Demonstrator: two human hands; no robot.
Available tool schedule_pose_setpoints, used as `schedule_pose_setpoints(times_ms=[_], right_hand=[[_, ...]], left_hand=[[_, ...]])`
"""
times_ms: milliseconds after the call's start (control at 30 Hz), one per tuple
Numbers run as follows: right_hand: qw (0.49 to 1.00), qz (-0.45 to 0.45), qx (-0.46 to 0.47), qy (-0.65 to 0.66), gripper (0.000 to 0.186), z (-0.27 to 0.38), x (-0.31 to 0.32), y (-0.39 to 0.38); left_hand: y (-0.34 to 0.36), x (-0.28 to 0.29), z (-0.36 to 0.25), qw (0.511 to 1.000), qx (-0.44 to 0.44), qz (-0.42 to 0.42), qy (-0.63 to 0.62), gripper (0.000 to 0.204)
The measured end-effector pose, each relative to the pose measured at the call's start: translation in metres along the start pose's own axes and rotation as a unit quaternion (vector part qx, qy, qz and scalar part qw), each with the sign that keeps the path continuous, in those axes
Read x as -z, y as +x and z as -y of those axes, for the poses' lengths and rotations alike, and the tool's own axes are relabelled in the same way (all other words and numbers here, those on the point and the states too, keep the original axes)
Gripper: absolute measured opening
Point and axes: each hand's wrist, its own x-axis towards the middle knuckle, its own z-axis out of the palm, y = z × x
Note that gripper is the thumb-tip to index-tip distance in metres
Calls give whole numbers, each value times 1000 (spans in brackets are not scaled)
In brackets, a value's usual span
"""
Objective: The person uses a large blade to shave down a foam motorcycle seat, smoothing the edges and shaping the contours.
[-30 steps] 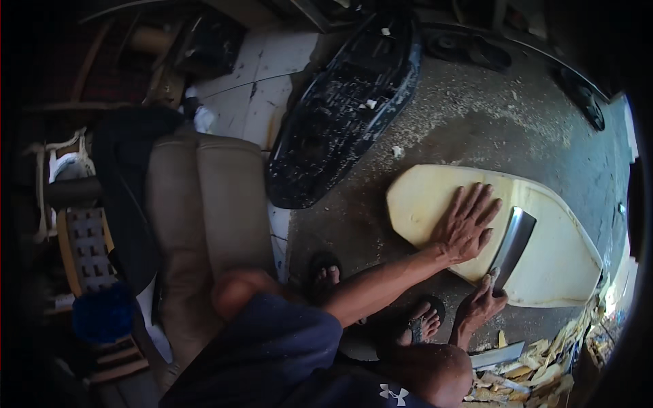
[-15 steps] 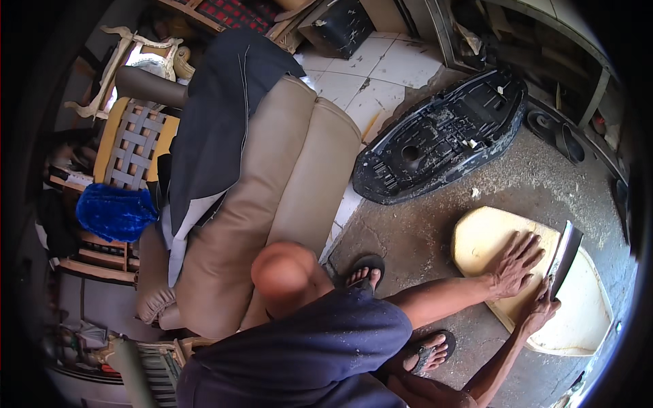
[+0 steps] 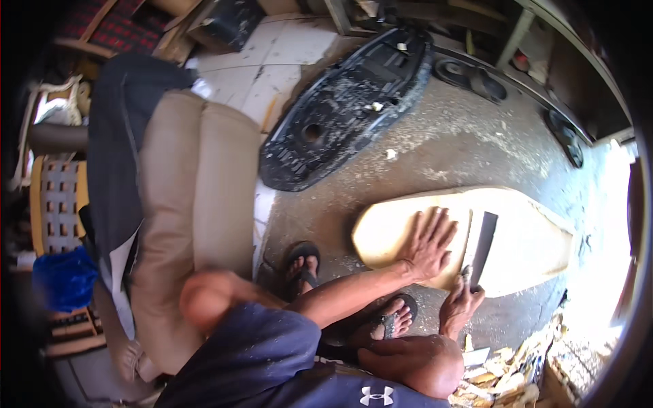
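The right hand (image 3: pixel 465 299) is gripping a long blade (image 3: pixel 482 250) pointing toward the far edge of the foam slab (image 3: pixel 388 228), the left hand (image 3: pixel 428 250) resting open-fingered leftward.

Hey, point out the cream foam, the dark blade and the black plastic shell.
Cream foam (image 3: pixel 520 245): head view, bare right half of its top.
Dark blade (image 3: pixel 483 246): head view, middle of its flat face.
Black plastic shell (image 3: pixel 347 109): head view, middle of its upward side.

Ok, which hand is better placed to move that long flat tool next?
Probably the right hand: its grip is on the near end of the tool. The left hand lies palm down on the cream foam.
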Motion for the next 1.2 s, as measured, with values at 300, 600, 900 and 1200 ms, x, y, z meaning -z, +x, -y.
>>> schedule_pose_setpoints(times_ms=[300,600,900,1200], right_hand=[[999,3,34,6,32,29,6,71],[999,29,20,-4,33,33,-12,111],[999,6,-34,18,31,39,10,47],[996,44,-22,72,41,4,2,-40]], left_hand=[[7,13,8,998,-59,-5,-32,81],[8,19,8,996,-82,12,-20,82],[6,18,15,997,-77,24,-16,83],[6,14,31,996,-83,12,43,82]])
